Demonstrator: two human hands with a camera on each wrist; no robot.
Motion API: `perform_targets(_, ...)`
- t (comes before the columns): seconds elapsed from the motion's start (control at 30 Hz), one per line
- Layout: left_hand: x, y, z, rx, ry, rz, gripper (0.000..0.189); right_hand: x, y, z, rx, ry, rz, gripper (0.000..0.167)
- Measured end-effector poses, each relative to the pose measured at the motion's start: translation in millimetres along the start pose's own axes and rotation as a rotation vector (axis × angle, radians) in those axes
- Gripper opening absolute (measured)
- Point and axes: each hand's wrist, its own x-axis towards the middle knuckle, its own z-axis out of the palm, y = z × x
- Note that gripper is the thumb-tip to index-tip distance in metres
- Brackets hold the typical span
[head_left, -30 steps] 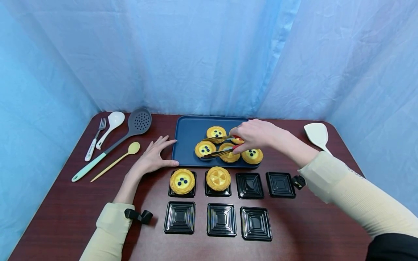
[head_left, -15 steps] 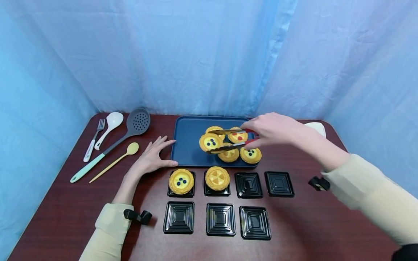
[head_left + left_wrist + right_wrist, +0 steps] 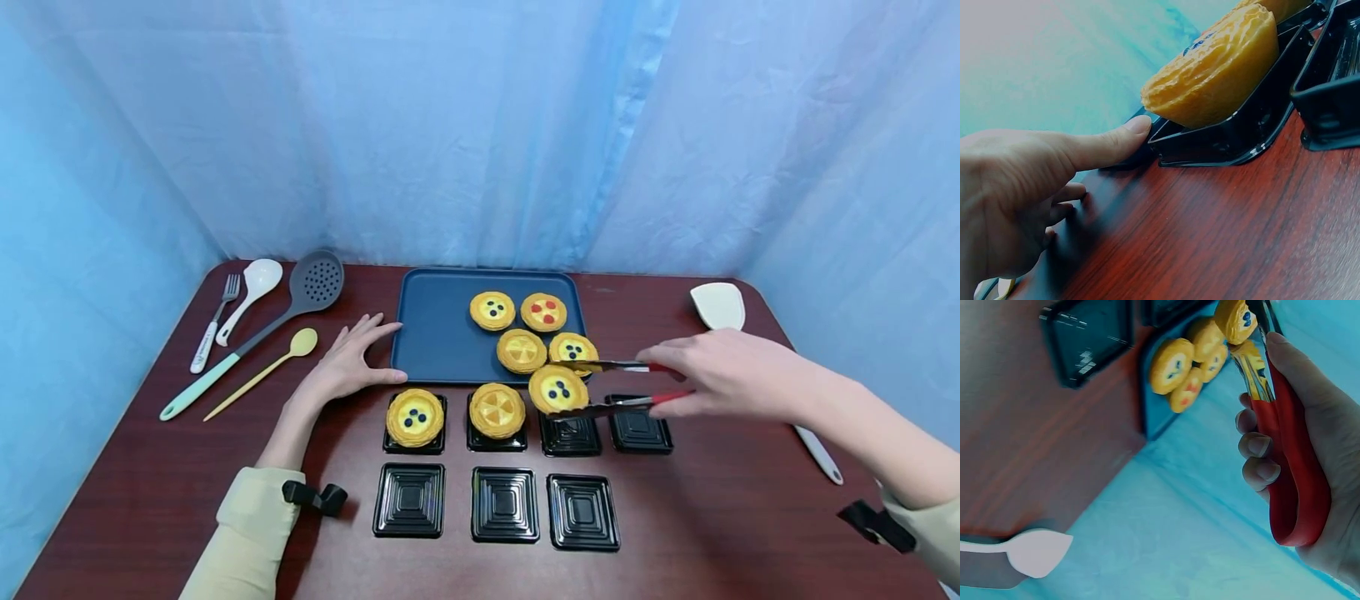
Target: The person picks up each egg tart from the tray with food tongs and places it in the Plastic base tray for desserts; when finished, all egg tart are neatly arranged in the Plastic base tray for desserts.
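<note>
My right hand (image 3: 731, 375) grips red-handled tongs (image 3: 1297, 469), fingers curled round the handle. Between the tongs' tips is an egg tart with blue dots (image 3: 557, 390), held above the third black square container (image 3: 572, 437) of the upper row. On the dark blue tray (image 3: 442, 333) lie several more tarts, one with red pieces (image 3: 543, 312). My left hand (image 3: 348, 367) has its fingers spread, with thumb and fingertips at the tray's left edge. Two tarts sit in containers: a blue-dotted tart (image 3: 415, 417) and a tart with a wedge pattern (image 3: 497, 411).
More black containers (image 3: 504, 504) stand in the front row and one at upper right. To the left lie a fork (image 3: 216, 323), a white ladle (image 3: 258, 279), a skimmer (image 3: 315, 283) and a yellow spoon (image 3: 303, 342). A white spatula (image 3: 720, 307) lies at the right.
The right hand has lifted the blue-dotted tart off the tray with the tongs and carried it right and nearer. The left hand has stayed at the tray's edge.
</note>
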Motion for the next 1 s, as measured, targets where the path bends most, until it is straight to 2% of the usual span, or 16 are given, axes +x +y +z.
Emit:
perform_targets(0.3, 0.5, -3.1, 1.7, -0.006, 0.001, 0.002, 0.089, -18.0, 4, 17, 0.020, -0.049, 0.035, 0.057)
perform_targets(1.0, 1.3, -1.7, 1.1, -0.002, 0.003, -0.007, 0.089, -15.8, 6, 35, -0.028, -0.006, -0.039, 0.056)
